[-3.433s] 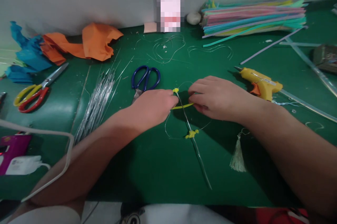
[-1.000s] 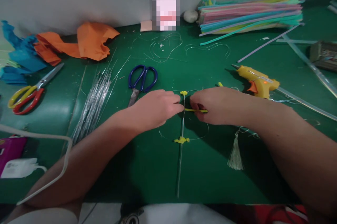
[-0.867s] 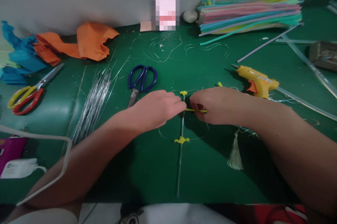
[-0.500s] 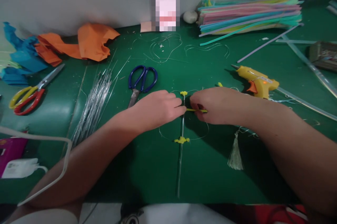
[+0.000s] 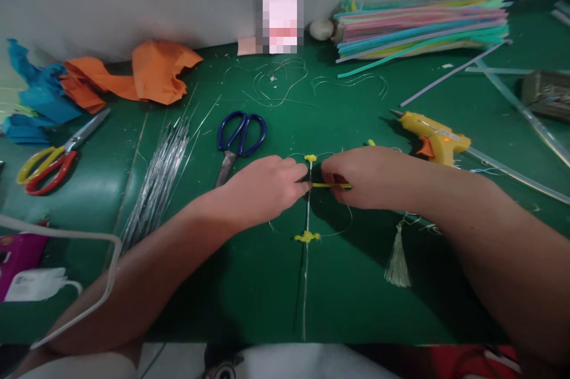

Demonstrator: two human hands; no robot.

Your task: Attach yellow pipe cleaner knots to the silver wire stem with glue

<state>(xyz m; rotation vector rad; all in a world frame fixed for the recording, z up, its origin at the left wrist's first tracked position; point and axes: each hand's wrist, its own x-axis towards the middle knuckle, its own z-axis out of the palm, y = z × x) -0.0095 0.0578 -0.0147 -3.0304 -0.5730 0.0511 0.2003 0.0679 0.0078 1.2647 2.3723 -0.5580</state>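
My left hand is closed, its thumb and fingertips pinching one end of a short yellow pipe cleaner where it meets a straight silvery wire. From the other side, my right hand grips the pipe cleaner's right end, with its fingers curled. The wire runs down the table toward me. One yellow tuft sits on it above my fingertips, and a second yellow tuft lower down. A thin wire loop curves around both hands, partly covered by them.
Blue-handled scissors lie beyond my left hand, near a bundle of silvery wires. A yellow glue gun and a pale tassel are at right. Behind lie coloured pipe cleaners, orange paper and red-yellow scissors.
The lower end of the straight wire has swung slightly right and toward me. My left fingertips have shifted a little left; both hands keep their grip.
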